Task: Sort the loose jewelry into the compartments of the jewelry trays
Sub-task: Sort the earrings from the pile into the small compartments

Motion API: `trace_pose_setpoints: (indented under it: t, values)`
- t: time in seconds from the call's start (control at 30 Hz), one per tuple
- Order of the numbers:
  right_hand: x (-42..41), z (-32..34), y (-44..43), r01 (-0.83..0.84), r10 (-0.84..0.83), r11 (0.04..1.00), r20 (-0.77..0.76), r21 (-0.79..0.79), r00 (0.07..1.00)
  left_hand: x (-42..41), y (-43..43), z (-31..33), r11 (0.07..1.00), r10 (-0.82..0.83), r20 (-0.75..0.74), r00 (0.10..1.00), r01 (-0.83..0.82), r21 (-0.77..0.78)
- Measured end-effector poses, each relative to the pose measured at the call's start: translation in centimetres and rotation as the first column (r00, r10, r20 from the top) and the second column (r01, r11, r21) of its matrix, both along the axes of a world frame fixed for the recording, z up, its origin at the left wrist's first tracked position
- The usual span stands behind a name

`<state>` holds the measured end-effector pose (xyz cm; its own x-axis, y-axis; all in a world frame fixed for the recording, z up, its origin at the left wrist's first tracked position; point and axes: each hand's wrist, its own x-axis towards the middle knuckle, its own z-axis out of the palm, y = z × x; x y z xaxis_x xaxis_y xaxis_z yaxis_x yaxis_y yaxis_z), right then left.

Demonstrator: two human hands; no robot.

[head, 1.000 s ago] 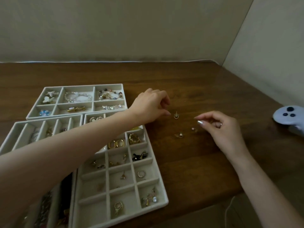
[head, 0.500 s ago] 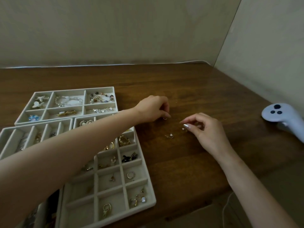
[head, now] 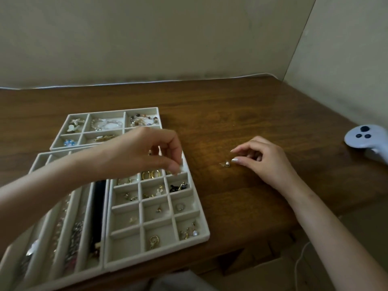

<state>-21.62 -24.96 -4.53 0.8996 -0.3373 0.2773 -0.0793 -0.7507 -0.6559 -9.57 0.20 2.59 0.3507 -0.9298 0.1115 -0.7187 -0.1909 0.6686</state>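
Note:
A small pearl earring (head: 226,164) lies on the brown wooden table (head: 241,114). My right hand (head: 266,162) rests just right of it with its fingers loosely curled, a fingertip beside the pearl and nothing visibly pinched. My left hand (head: 144,153) hovers over the top right corner of the grid tray (head: 202,219). Its fingertips are pinched together, seemingly on a tiny earring that they mostly hide. Several grid compartments hold gold hoops, rings and studs.
A six-compartment tray (head: 105,113) with bracelets and charms stands behind the grid tray. A long-slot tray (head: 41,157) with chains lies left of it, under my left forearm. A white game controller (head: 365,138) sits at the table's right edge. Walls close the back and right.
My left hand took the small dangling earring off the table and moved left over the grid tray. My right hand closed in on the pearl earrings, and only one still shows on the table.

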Motion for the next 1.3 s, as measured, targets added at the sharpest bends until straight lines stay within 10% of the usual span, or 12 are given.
trace_pose_setpoints:
  t: [0.33, 0.63, 1.3]
  values:
    - [-0.1, 0.1, 0.1, 0.017, -0.017, 1.0, -0.033, -0.004, 0.999, -2.7, 4.6, -2.5, 0.984, -0.162, -0.032, 0.986, 0.164, 0.067]
    - [-0.2, 0.1, -0.2, -0.007, 0.008, 1.0, -0.032, 0.029, 0.999, -1.7, 5.6, -1.7, 0.998, 0.051, 0.043, 0.998, -0.049, -0.041]
    - [0.0, -0.5, -0.9, -0.012, 0.013, 0.999, -0.01, 0.035, 1.0, -0.7, 5.7, -1.8, 0.941, -0.321, 0.588, 0.743, 0.18, 0.287]
